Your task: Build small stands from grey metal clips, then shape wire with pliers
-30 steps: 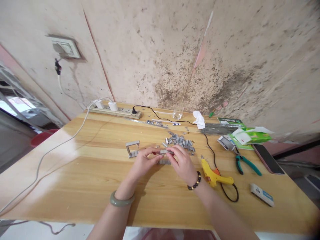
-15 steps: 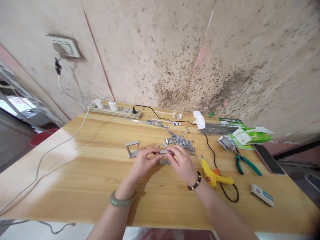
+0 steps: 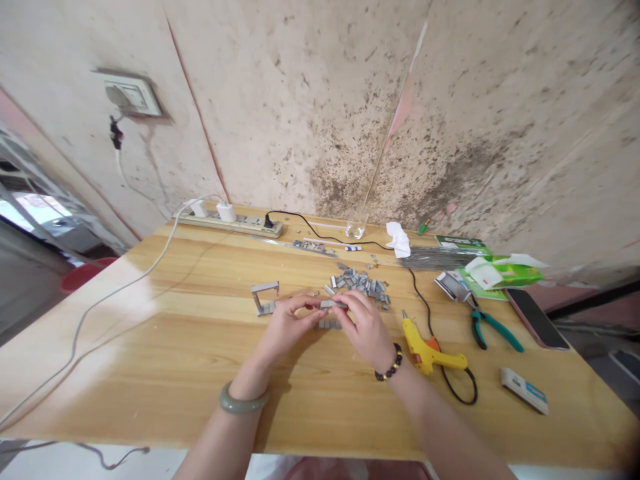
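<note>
A short grey strip of small blocks [image 3: 332, 304] is held just above the wooden table [image 3: 165, 360], pinched at each end. My left hand [image 3: 289, 325] grips its left end with thumb and fingers closed. My right hand [image 3: 367, 327] grips the right end the same way. Under the strip lies another short row of grey blocks [image 3: 328, 325]. Behind my hands sits a loose pile of grey blocks [image 3: 361, 281], and to the left stands a small grey frame piece [image 3: 265, 297].
A yellow glue gun [image 3: 431, 351] with a black cord lies right of my right hand. Green-handled pliers [image 3: 489, 327], a phone [image 3: 537, 318], green packets [image 3: 503, 272], and a small white box [image 3: 524, 389] are further right. A power strip [image 3: 230, 220], glass [image 3: 355, 228] and tissue [image 3: 399, 239] line the back edge.
</note>
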A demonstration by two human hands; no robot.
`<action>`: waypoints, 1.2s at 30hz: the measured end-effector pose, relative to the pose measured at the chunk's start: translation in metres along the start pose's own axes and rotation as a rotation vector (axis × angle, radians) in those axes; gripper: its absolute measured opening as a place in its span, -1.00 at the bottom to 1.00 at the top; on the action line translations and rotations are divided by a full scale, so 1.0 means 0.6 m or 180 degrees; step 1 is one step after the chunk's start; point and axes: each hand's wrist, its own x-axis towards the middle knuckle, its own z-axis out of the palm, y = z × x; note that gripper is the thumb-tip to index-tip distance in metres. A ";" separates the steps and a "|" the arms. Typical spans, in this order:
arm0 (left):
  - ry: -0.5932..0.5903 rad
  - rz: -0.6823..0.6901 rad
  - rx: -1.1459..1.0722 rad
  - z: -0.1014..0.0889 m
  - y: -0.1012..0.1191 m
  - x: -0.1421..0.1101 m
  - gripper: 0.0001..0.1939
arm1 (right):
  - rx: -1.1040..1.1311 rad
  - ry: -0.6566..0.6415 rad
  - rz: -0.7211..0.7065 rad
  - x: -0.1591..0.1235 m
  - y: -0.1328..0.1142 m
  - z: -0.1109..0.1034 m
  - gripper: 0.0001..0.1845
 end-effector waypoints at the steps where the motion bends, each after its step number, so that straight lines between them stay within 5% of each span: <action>1: 0.0006 -0.0005 -0.0001 0.000 0.000 0.000 -0.88 | 0.0004 0.0000 0.0000 0.000 0.000 0.000 -0.84; 36: -0.0114 -0.0290 -0.0119 0.002 -0.006 0.000 -0.82 | 0.0040 0.0071 0.0090 -0.007 0.010 0.008 -0.72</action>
